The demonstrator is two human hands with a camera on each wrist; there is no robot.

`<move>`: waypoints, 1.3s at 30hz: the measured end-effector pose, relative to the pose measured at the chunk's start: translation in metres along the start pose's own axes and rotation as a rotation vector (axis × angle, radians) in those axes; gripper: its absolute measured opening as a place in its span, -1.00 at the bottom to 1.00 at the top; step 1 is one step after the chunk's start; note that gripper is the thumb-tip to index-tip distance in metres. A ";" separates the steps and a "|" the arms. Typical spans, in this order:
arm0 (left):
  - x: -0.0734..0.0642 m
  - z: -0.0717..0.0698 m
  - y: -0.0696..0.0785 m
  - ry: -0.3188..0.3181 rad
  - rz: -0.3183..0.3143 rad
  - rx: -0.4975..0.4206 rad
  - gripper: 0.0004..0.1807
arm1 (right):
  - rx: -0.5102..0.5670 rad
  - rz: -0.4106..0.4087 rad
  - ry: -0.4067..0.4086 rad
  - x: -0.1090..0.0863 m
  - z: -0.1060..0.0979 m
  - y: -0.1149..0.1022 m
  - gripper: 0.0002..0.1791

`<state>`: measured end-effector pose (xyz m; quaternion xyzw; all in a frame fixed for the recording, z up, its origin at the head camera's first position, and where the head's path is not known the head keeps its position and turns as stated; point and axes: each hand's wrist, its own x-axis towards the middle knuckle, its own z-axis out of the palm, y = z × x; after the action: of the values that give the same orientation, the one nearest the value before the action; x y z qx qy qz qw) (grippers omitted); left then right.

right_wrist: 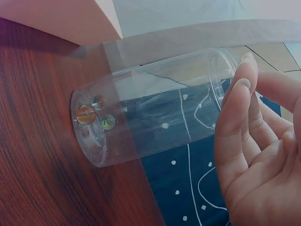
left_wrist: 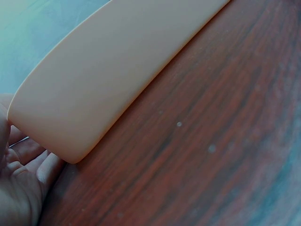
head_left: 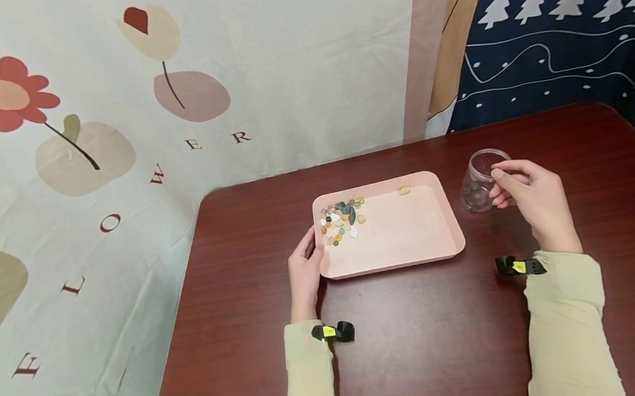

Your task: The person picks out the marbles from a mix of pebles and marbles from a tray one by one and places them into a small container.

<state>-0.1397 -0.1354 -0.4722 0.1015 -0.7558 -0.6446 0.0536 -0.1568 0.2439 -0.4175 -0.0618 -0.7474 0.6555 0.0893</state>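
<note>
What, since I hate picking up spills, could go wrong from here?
The right hand is close to the top of the open jar, so a bump might topple it and spill the marbles inside.

The left hand holds the left end of the tray, where small stones are gathered; a sudden tug could send some sliding.

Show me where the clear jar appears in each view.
Head: clear jar right of the pink tray, partly behind the right hand.
Left wrist: not in it.
Right wrist: centre, left of the right hand.
Shared landmark: the pink tray, in all three.
</note>
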 end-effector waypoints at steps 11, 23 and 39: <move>0.000 0.000 0.000 0.005 -0.006 -0.002 -0.55 | 0.049 0.001 -0.007 0.000 -0.001 0.001 -0.60; 0.000 0.000 -0.001 0.006 -0.015 -0.010 -0.55 | 0.038 -0.006 -0.008 0.001 0.000 0.001 -0.60; 0.000 0.000 -0.001 0.001 0.002 -0.010 -0.55 | 0.095 -0.026 -0.004 -0.001 0.000 -0.002 -0.64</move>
<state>-0.1397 -0.1358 -0.4729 0.1008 -0.7526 -0.6484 0.0550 -0.1562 0.2431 -0.4151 -0.0466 -0.7162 0.6893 0.0992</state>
